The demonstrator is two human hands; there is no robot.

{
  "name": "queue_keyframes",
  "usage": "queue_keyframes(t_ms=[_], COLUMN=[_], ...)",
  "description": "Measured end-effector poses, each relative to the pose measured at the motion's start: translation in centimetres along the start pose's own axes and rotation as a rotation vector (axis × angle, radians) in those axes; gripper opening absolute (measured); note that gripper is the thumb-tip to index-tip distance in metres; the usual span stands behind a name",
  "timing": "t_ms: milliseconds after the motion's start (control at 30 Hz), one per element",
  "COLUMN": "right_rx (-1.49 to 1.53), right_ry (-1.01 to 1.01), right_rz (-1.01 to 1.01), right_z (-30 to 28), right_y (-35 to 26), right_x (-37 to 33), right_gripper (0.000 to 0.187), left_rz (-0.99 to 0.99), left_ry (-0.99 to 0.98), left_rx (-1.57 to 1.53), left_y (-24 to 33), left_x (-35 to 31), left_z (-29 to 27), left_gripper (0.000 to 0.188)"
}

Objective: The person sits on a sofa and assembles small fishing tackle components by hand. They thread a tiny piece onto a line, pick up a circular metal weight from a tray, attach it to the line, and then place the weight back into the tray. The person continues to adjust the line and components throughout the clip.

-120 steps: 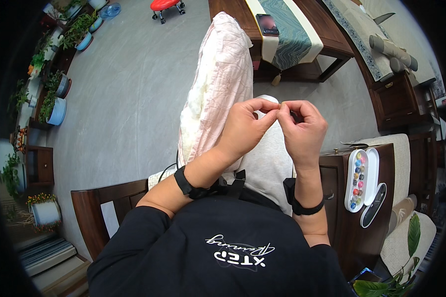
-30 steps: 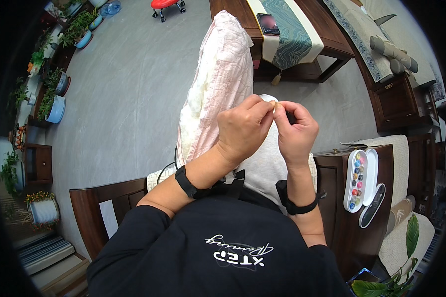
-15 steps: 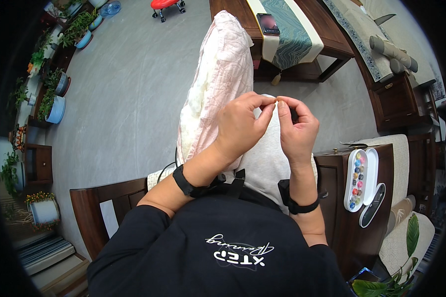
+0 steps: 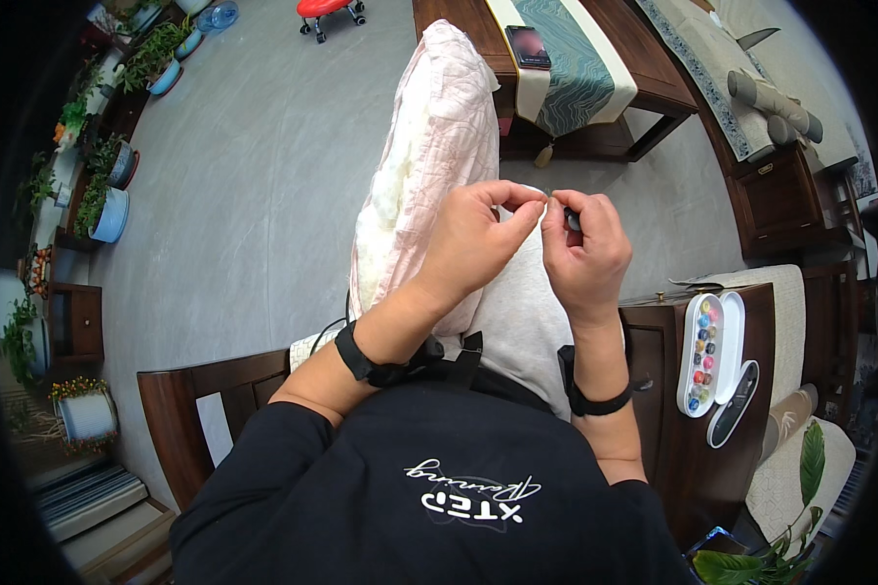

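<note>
My left hand (image 4: 473,234) and my right hand (image 4: 587,249) meet above my lap, thumb and forefinger pinched on each, fingertips nearly touching. Whatever lies between the tips is too small to make out. A small dark object (image 4: 573,220) peeks out from the curled fingers of my right hand; its kind is unclear. Across my left leg rests a pale pink quilted fabric piece (image 4: 463,107), its open side showing white stuffing (image 4: 392,190). On the cabinet to my right stands an open white sewing case (image 4: 691,366) holding several colourful thread spools (image 4: 702,361).
Beside the case is a dark oval piece (image 4: 734,405) with a white rim. The wooden cabinet (image 4: 654,341) stands close by my right arm. Ahead, a wooden table (image 4: 644,68) bears a patterned runner (image 4: 571,88) and a phone (image 4: 528,47). Potted plants (image 4: 109,214) line the left.
My right hand has turned slightly, its fingers curling in closer, and more of the dark object shows. The left hand keeps its pinch almost in place. The quilted fabric lies as before.
</note>
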State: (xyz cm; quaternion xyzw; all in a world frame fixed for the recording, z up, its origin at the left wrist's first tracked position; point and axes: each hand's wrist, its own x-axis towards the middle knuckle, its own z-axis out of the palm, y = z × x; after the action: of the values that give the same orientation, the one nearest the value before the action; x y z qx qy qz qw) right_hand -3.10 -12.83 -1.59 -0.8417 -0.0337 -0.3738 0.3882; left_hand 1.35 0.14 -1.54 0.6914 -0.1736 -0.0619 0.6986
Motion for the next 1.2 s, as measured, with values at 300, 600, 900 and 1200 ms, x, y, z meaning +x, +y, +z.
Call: queue_keyframes(t_ms=[300,600,900,1200], right_rx=[0.305,0.664,0.679,0.701], right_ry=[0.002,-0.014,0.002,-0.002], right_rz=[0.261,0.536,0.6,0.625], right_z=[0.2,0.4,0.0,-0.2], right_y=[0.3,-0.4,-0.2,0.0], right_x=[-0.1,-0.1,-0.2,-0.6], right_gripper=[0.008,0.012,0.013,0.012], left_rz=[-0.043,-0.105,-0.547,-0.703], left_ry=[-0.012,-0.094,-0.225,-0.236], left_rx=[-0.099,-0.205,-0.608,-0.821], left_y=[0.0,0.5,1.5,0.2], left_x=[0.2,0.1,0.5,0.7], left_z=[-0.2,-0.4,-1.8,-1.8], left_gripper=[0.018,0.018,0.02,0.02])
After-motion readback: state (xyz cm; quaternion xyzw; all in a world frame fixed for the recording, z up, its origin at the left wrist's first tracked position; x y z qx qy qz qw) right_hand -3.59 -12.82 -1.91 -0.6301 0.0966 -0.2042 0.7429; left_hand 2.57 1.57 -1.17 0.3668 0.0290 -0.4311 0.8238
